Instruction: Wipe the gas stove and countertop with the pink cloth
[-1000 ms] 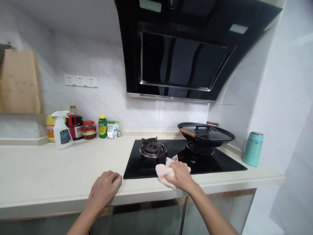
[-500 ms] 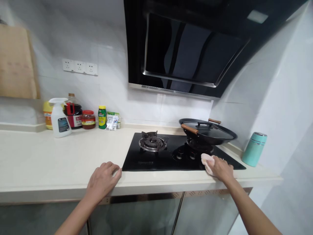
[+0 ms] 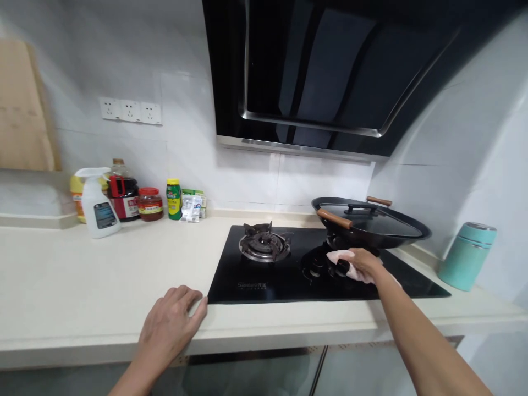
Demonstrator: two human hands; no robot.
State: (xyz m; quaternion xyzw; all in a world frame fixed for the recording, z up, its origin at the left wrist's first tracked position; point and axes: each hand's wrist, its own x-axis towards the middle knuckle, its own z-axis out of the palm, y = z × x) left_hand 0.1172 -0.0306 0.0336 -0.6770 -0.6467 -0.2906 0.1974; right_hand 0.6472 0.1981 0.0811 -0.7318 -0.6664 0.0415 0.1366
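A pale pink-white cloth (image 3: 352, 269) is gripped in my right hand (image 3: 365, 263), on the black glass gas stove (image 3: 256, 289) beside the right control knob (image 3: 342, 268). Part of the cloth trails out under my wrist. Just behind that hand, a black wok (image 3: 371, 236) with wooden handles and a dark lid (image 3: 375, 220) sits over the right burner. My left hand (image 3: 171, 322) rests on the cream countertop (image 3: 124, 280) at the stove's front left corner, its fingers loosely curved and holding nothing. The left burner (image 3: 264, 243) carries no pot.
A teal flask (image 3: 468, 256) stands right of the stove. Along the back wall at left are a white spray bottle (image 3: 98, 206), a dark sauce jug (image 3: 124, 192), a red-lidded jar (image 3: 150, 204) and a green bottle (image 3: 174, 199). The range hood (image 3: 309, 82) hangs above.
My right hand has moved the cloth from the stove's front edge back toward the right knob and wok. My left hand stays on the counter. The view has come slightly closer.
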